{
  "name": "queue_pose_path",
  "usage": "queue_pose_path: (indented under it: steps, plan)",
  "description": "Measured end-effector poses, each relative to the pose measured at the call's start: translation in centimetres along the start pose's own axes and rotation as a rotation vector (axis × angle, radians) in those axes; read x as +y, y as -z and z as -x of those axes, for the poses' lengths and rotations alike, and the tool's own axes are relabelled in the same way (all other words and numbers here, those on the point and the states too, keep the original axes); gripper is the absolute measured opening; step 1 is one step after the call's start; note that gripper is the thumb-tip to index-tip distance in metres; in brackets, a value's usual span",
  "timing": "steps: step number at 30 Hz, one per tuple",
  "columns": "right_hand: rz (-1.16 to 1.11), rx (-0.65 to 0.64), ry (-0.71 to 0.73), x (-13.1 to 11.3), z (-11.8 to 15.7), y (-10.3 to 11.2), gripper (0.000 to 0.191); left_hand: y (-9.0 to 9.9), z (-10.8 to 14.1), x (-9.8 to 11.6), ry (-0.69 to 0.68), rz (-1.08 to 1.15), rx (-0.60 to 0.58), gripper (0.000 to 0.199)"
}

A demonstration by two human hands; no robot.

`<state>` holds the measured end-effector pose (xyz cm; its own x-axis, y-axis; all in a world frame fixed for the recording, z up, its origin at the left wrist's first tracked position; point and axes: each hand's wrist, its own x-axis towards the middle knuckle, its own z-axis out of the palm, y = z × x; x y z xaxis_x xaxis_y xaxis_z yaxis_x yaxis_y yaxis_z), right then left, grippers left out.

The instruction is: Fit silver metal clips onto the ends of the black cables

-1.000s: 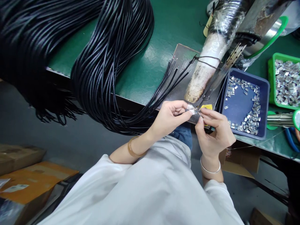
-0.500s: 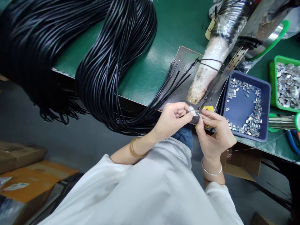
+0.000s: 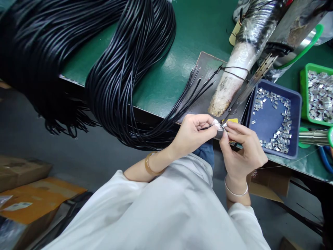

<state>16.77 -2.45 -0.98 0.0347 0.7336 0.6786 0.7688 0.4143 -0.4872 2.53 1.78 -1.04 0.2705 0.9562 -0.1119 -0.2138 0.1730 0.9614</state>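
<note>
Near the table's front edge, my left hand (image 3: 194, 133) pinches the end of a black cable, with white tape round its fingertips. My right hand (image 3: 241, 147) meets it at the fingertips and pinches a small shiny metal piece (image 3: 225, 126); its exact shape is too small to tell. Just behind both hands is the tip of a soldering iron or similar metal tool (image 3: 234, 107), beside a thick white wrapped tube (image 3: 226, 86). Several black cables with bare ends (image 3: 192, 92) lie on a grey plate (image 3: 205, 62) behind my left hand.
Large bundles of black cable (image 3: 132, 62) hang over the edge of the green table (image 3: 194, 27) at left. A blue tray (image 3: 295, 128) and a green tray (image 3: 303, 86) of small metal pieces stand at right. Cardboard boxes (image 3: 39, 201) are low at left.
Both hands have shifted slightly right, the right hand a little more. Their fingertips remain close together, and the cable behind the left fingertips shows more clearly.
</note>
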Motion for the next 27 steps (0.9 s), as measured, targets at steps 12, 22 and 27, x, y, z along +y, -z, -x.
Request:
queue_pose_path:
  steps: [12, 22, 27]
  plan:
    - [-0.032, 0.023, 0.006, -0.11, 0.12, -0.07, 0.023, -0.10, 0.06, 0.05, 0.008, 0.037, -0.004, 0.009]
    - [0.019, -0.029, 0.025, 0.16, 0.33, 0.21, 0.022, 0.03, 0.16, -0.31, 0.017, -0.058, 0.012, 0.012]
    - [0.037, -0.019, 0.026, 0.14, 0.18, 0.15, 0.021, -0.08, 0.12, -0.34, 0.006, -0.059, 0.007, 0.013]
